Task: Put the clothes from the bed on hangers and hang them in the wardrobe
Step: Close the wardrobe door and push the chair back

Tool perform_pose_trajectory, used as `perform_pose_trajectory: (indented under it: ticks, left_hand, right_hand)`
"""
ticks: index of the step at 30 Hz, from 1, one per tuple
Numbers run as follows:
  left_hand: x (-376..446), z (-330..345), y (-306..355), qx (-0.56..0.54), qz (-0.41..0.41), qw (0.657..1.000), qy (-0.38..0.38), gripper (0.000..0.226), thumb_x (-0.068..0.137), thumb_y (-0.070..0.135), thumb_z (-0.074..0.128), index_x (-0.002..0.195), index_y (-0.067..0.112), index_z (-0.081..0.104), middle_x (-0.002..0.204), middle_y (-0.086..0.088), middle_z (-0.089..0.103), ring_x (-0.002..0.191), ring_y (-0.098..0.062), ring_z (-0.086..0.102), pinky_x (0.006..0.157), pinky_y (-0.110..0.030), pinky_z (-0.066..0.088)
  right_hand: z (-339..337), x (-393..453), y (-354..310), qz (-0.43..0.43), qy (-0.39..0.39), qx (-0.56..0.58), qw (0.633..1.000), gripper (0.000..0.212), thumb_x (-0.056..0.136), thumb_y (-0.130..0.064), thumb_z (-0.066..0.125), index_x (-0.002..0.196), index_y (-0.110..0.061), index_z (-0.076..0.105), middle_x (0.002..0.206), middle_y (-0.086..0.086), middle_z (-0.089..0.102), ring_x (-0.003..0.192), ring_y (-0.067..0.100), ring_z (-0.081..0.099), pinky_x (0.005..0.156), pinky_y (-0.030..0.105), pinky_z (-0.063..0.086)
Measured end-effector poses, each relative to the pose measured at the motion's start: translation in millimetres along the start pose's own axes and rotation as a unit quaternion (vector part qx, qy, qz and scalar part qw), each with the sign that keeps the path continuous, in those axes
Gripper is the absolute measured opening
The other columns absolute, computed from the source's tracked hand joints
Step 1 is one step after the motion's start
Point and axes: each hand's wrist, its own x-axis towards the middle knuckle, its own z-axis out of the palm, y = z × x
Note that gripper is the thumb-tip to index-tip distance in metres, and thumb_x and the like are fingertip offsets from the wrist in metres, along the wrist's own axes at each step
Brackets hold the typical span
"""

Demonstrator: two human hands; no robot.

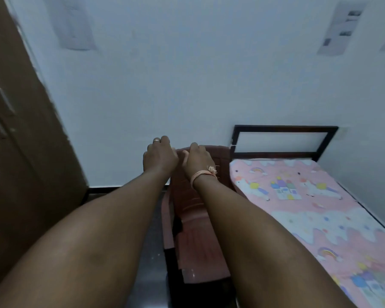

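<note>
Both my arms reach forward over a red-brown plastic chair (196, 236). My left hand (160, 155), with a ring on one finger, hangs by the top left corner of the chair's backrest, fingers loosely bent away from me. My right hand (198, 160), with a peach thread round the wrist, hovers over the backrest's top edge in the same loose pose. Neither hand holds anything that I can see. The brown wardrobe (25, 156) stands at the left with its doors closed. The bed (320, 210) at the right has a pink cartoon sheet, and no clothes or hangers are in view.
The chair stands between the wardrobe and the bed, against a white wall (187, 74). The bed's dark headboard frame (285, 141) rises behind the mattress. Two metal handles (0, 112) sit on the wardrobe doors. A strip of dark floor (151, 252) runs left of the chair.
</note>
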Motion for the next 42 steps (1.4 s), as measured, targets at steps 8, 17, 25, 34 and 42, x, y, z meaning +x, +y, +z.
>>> perform_pose_trajectory:
  ticks: [8, 17, 25, 34, 42]
  left_hand:
    - [7, 122, 52, 0.02, -0.037, 0.997, -0.061, 0.035, 0.099, 0.035, 0.052, 0.126, 0.013, 0.054, 0.128, -0.015, 0.058, 0.116, -0.036, 0.057, 0.094, -0.048, 0.051]
    - [8, 238, 112, 0.015, -0.136, 0.976, -0.171, 0.043, 0.099, 0.036, 0.053, 0.136, 0.014, 0.047, 0.138, -0.014, 0.052, 0.126, -0.037, 0.051, 0.099, -0.049, 0.045]
    - [45, 297, 67, 0.02, -0.25, 0.945, -0.209, 0.044, 0.101, 0.035, 0.052, 0.137, 0.01, 0.045, 0.142, -0.017, 0.048, 0.13, -0.04, 0.048, 0.104, -0.049, 0.041]
    - [108, 386, 8, -0.023, -0.371, 0.895, -0.248, 0.053, 0.101, 0.038, 0.052, 0.144, 0.009, 0.042, 0.149, -0.017, 0.044, 0.136, -0.04, 0.045, 0.109, -0.048, 0.036]
    - [123, 467, -100, 0.008, -0.395, 0.875, -0.281, 0.07, 0.1, 0.036, 0.05, 0.159, 0.01, 0.024, 0.167, -0.022, 0.017, 0.154, -0.04, 0.015, 0.124, -0.046, 0.015]
  right_hand:
    - [7, 40, 144, 0.081, -0.028, -0.015, 0.996, 0.029, 0.101, -0.034, 0.048, 0.115, -0.01, 0.054, 0.121, 0.016, 0.055, 0.111, 0.038, 0.057, 0.089, 0.045, 0.049]
    - [54, 65, 258, 0.16, -0.157, -0.022, 0.974, 0.036, 0.1, -0.036, 0.049, 0.125, -0.01, 0.052, 0.127, 0.015, 0.054, 0.116, 0.036, 0.056, 0.091, 0.044, 0.048]
    - [109, 100, 319, 0.242, -0.225, -0.014, 0.944, 0.044, 0.1, -0.036, 0.051, 0.132, -0.006, 0.048, 0.137, 0.018, 0.05, 0.126, 0.037, 0.051, 0.099, 0.042, 0.043]
    - [192, 154, 356, 0.333, -0.287, -0.003, 0.898, 0.052, 0.098, -0.034, 0.055, 0.14, -0.006, 0.041, 0.144, 0.019, 0.044, 0.131, 0.04, 0.046, 0.107, 0.048, 0.041]
    - [263, 194, 415, 0.356, -0.286, -0.038, 0.889, 0.069, 0.096, -0.041, 0.061, 0.149, -0.009, 0.032, 0.153, 0.017, 0.038, 0.141, 0.037, 0.036, 0.115, 0.048, 0.034]
